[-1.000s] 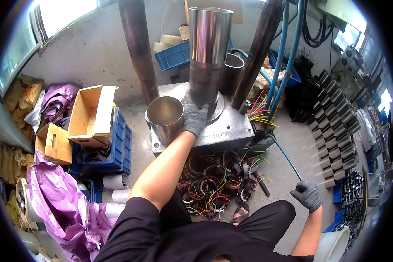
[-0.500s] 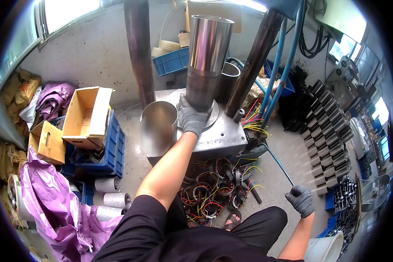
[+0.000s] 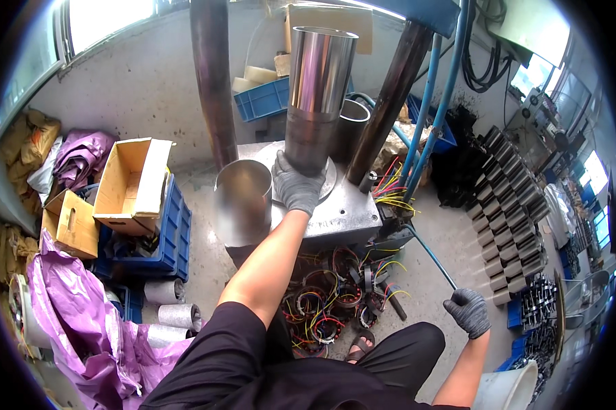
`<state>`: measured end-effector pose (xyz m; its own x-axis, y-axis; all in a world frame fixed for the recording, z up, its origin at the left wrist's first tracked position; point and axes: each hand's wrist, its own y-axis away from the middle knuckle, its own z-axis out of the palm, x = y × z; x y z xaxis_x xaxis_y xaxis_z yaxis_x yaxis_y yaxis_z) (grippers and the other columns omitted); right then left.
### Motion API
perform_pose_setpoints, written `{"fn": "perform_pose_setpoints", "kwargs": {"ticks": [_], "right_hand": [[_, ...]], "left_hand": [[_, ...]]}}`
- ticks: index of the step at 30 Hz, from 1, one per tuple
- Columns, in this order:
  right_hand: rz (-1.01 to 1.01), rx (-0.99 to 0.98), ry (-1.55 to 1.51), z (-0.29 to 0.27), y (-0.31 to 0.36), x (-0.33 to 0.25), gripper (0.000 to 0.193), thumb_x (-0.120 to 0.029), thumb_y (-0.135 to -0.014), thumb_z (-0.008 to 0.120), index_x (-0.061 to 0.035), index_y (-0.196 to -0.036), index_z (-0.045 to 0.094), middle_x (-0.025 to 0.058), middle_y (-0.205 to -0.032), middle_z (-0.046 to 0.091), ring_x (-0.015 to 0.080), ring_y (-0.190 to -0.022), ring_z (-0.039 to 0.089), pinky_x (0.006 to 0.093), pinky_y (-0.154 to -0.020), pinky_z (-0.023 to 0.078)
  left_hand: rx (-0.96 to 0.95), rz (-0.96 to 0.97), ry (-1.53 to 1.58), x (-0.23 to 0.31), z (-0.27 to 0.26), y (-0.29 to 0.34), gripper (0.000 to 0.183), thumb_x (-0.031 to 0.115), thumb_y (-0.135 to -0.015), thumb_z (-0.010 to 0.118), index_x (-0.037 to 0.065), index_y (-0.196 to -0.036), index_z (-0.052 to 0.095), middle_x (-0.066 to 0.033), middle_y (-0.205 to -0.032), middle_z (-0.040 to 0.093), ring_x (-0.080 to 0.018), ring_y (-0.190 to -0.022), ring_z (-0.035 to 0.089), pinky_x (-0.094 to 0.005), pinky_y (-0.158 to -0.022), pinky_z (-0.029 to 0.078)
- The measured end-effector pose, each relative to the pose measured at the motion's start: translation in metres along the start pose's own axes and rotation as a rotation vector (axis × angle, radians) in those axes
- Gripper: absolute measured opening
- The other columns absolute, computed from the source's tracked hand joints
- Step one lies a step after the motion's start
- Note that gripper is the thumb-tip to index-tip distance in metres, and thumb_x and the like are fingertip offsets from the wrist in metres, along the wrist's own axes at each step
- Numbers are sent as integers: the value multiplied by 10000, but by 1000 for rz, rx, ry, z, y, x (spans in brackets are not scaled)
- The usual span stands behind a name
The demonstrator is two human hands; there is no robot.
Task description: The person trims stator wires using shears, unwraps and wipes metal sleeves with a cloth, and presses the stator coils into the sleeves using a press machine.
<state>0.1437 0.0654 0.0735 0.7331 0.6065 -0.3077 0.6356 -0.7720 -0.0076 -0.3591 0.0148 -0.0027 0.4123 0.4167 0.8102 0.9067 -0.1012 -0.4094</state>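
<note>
A tall steel cylinder (image 3: 319, 89), polished on its upper part and darker below, stands upright on a round plate (image 3: 330, 179) of the press bed (image 3: 322, 222). My left hand (image 3: 298, 186), in a grey glove, lies against the front of the cylinder's lower end. Its thumb points up along the left side, and the fingers curve round the base. Lower right, my gloved right hand (image 3: 468, 313) is closed around the end of a thin blue-grey lever rod (image 3: 432, 255), which runs up to the press's right side.
An open metal tube (image 3: 244, 198) stands left of my left hand. Behind the cylinder is another dark tube (image 3: 354, 121). Dark press columns (image 3: 213, 89) flank the bed. Wired copper coils (image 3: 328, 294) lie below. Stacked metal tubes (image 3: 510, 212) stand right; a blue crate (image 3: 178, 229) sits left.
My left hand has shifted slightly on the cylinder's lower end, its fingers now lying more across the front. The right hand keeps its hold on the lever rod. The whole view has moved slightly.
</note>
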Motion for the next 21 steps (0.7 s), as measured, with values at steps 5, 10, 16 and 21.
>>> {"fn": "perform_pose_setpoints", "kwargs": {"ticks": [5, 10, 16, 21], "right_hand": [[-2, -16, 4, -3, 0, -5, 273, -228, -775, 794, -9, -746, 634, 214, -708, 593, 376, -657, 607, 437, -626, 498], [-31, 8, 17, 2, 1, 0, 277, -233, -778, 799, -10, -746, 636, 210, -707, 595, 374, -656, 603, 435, -627, 499], [19, -12, -22, 2, 0, 3, 281, -236, -777, 800, -9, -752, 636, 211, -712, 595, 381, -666, 603, 443, -632, 497], [10, -3, -9, 2, 1, 3, 285, -235, -776, 804, -6, -760, 635, 212, -719, 592, 381, -665, 598, 444, -628, 491]], "left_hand": [[-26, -12, 11, 1, -8, -2, 1203, 533, -613, 884, -20, -1506, 299, -265, -1449, 459, -435, -1345, 439, -490, -1149, 377], [-72, -43, 57, 4, -12, -4, 1191, 521, -601, 894, 1, -1505, 318, -234, -1454, 469, -415, -1342, 452, -482, -1141, 390], [-30, -39, 12, 1, -9, -5, 1197, 517, -608, 895, 7, -1518, 308, -230, -1460, 465, -411, -1344, 452, -482, -1138, 394], [-69, -21, 26, -3, -8, -4, 1223, 527, -608, 900, 5, -1528, 285, -241, -1468, 450, -424, -1351, 438, -484, -1146, 386]]}}
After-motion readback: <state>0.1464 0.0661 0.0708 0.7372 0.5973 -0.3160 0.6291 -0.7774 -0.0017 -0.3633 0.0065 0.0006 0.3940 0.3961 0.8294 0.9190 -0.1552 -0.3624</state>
